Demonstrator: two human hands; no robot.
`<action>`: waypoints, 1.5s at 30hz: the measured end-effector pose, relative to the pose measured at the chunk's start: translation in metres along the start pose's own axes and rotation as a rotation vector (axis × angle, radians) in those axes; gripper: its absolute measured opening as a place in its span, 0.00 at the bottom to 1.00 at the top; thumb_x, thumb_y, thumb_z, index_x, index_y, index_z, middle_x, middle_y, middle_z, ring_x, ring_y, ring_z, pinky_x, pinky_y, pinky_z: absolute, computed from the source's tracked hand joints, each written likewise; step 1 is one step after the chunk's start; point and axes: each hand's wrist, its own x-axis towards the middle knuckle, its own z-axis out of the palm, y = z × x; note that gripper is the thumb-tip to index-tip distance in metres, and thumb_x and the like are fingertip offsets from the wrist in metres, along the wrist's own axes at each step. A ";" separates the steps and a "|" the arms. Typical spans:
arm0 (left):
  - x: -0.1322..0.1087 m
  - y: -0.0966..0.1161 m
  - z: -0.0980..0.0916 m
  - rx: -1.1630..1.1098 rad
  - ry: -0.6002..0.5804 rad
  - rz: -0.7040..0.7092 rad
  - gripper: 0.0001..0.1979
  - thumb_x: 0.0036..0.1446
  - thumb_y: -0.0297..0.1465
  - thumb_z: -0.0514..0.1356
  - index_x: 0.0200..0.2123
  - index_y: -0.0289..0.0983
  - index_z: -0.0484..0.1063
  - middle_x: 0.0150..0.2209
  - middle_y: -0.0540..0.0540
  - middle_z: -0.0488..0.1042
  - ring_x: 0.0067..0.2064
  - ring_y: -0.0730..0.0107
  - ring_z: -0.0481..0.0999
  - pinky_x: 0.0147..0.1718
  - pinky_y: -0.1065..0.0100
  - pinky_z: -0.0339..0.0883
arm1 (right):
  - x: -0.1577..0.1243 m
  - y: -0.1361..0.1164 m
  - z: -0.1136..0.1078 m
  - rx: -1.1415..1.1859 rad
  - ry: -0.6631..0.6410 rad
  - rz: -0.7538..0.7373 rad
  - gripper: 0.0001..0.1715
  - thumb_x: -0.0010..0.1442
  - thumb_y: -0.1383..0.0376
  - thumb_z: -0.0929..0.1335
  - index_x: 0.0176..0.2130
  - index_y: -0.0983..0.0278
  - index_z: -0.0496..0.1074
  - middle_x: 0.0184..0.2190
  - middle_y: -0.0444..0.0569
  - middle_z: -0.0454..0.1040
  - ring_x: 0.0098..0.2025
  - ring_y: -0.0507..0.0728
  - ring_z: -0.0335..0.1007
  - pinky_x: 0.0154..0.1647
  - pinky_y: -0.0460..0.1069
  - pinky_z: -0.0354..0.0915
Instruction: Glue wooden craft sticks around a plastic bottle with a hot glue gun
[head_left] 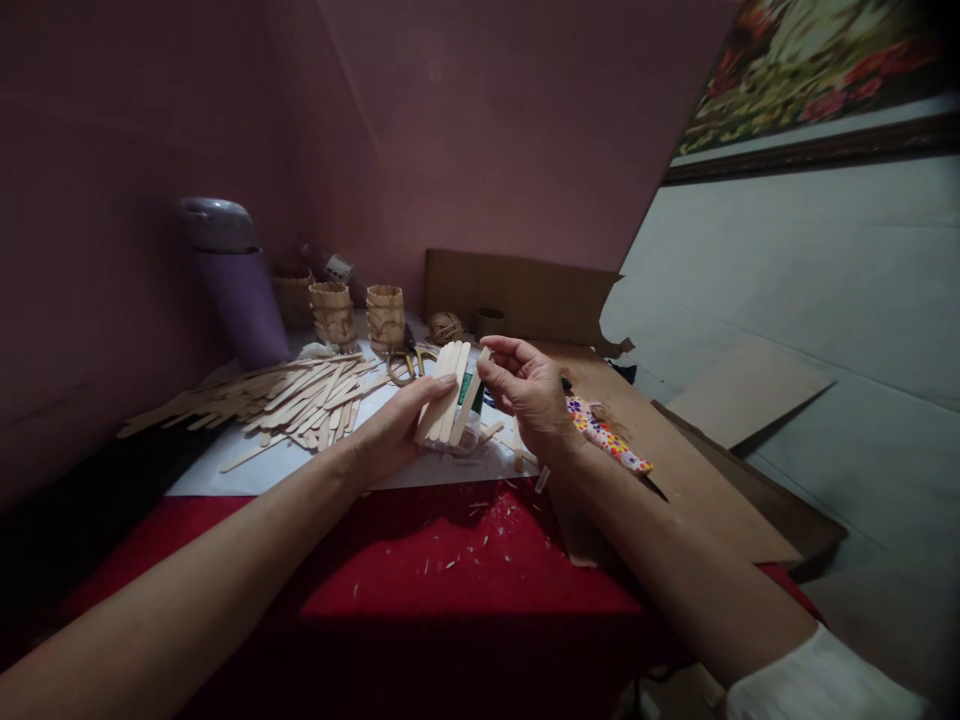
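Note:
My left hand (394,425) is closed around a small clear plastic container (469,438), its thumb pressing on a row of flat wooden craft sticks (441,405) that stand side by side along its wall. A green patch shows on the container between this row and a single craft stick (471,395). Between thumb and fingers, my right hand (529,390) pinches the top of that stick, which leans at a slant beside the others. Whether its lower end touches the container I cannot tell.
Many loose craft sticks (322,395) lie left on white paper (217,480). Behind are gold-handled scissors (401,368), stick-covered cups (385,318), twine (446,327), a tape roll (490,320) and a purple bottle (244,300). Right are patterned fabric (611,440) and cardboard (697,500). Scraps dot the red cloth (420,580).

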 end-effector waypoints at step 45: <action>0.000 -0.002 0.001 0.090 0.101 0.019 0.22 0.49 0.35 0.67 0.47 0.34 0.69 0.33 0.43 0.75 0.29 0.66 0.76 0.28 0.65 0.71 | 0.001 0.016 -0.003 -0.425 0.012 -0.334 0.15 0.65 0.58 0.64 0.48 0.60 0.73 0.50 0.53 0.73 0.54 0.59 0.67 0.57 0.57 0.63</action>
